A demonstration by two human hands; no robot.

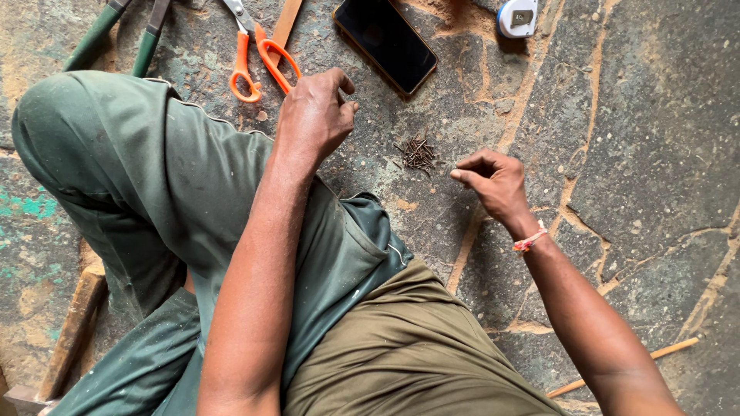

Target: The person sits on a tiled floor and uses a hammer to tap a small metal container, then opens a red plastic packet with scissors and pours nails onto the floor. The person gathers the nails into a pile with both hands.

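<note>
A small heap of dark nails (418, 152) lies on the stone floor between my two hands. My right hand (493, 183) hovers just right of the heap with fingers curled and fingertips pinched together; I cannot see anything between them. My left hand (314, 114) reaches forward over my bent knee, fingers loosely curled, next to the orange-handled scissors (258, 54), holding nothing that I can see.
A black phone (385, 40) lies face up beyond the nails. A white tape measure (517, 17) sits at the top right. Green-handled tools (100, 35) lie at the top left, wooden pieces (71, 331) at the lower left, a thin stick (663, 352) at the lower right.
</note>
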